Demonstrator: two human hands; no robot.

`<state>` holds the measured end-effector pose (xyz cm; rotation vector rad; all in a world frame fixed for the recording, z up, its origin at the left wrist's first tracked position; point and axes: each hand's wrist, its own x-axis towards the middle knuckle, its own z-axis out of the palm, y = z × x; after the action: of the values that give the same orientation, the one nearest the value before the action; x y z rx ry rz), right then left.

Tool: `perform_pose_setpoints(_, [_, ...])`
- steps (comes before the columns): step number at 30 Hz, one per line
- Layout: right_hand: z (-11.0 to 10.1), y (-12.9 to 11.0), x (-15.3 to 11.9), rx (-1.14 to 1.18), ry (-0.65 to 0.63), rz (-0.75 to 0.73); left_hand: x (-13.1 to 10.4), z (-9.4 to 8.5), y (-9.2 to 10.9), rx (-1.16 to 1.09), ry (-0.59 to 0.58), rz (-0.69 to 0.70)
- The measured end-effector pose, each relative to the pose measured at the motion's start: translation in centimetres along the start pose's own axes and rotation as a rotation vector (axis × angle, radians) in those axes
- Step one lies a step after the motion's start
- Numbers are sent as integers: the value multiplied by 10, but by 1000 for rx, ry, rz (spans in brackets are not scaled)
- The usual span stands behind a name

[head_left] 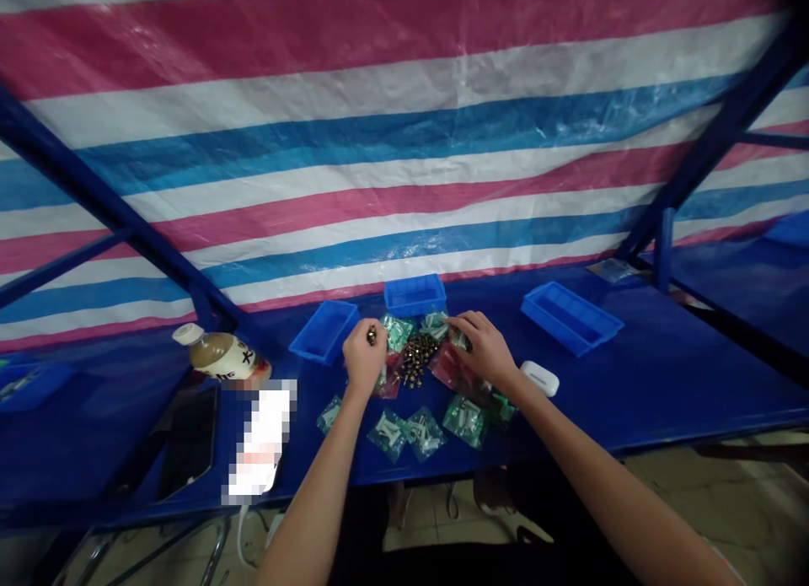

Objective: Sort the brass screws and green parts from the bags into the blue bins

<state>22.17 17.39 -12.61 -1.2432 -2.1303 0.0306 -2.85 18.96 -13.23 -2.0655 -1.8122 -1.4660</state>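
My left hand (pixel 365 356) is closed around a few small dark and brass-coloured metal pieces (pixel 372 336), which show at the top of the fist. To its right lies a loose pile of similar pieces (pixel 415 360), too small to identify exactly. My right hand (pixel 485 347) reaches over the other side of the pile with curled fingers; what they pinch is hidden. Below that hand is a reddish plastic bag (pixel 450 368). Clear green-tinted packets with pale parts lie behind the pile, such as one packet (pixel 398 331). Nearer the front edge is another packet (pixel 466 419).
Blue trays stand along the back: a left tray (pixel 302 348), a middle tray (pixel 414 302) and a right tray (pixel 572 331). A white case (pixel 540 379) sits beside my right forearm. A drink bottle (pixel 221 356), a dark tablet-like slab (pixel 188 443) and a blurred-out bright object (pixel 259 443) occupy the left.
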Motion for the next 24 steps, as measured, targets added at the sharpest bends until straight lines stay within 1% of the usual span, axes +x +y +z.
perform_pose_setpoints(5, [-7,-2,4,125,125,53,6,-6,-2,-66,75,-84])
perform_pose_setpoints(8, [-11,-3,7,172,175,97,10,-9,1,-209,172,-199])
perform_pose_setpoints(11, [-11,-5,8,185,158,155,15,-7,1,-323,295,-303])
perform_pose_setpoints(15, [-4,-6,10,215,102,214,21,1,-6,-378,391,-393])
perform_pose_setpoints(17, [0,-6,10,212,62,226,22,5,-8,-409,407,-424])
perform_pose_setpoints(19, [3,-5,9,191,24,228,20,7,-8,-432,395,-435])
perform_pose_setpoints(21, [5,-4,8,168,-6,225,17,8,-6,-447,362,-429])
perform_pose_setpoints(24, [8,-3,6,153,-48,216,13,8,-1,-478,275,-397])
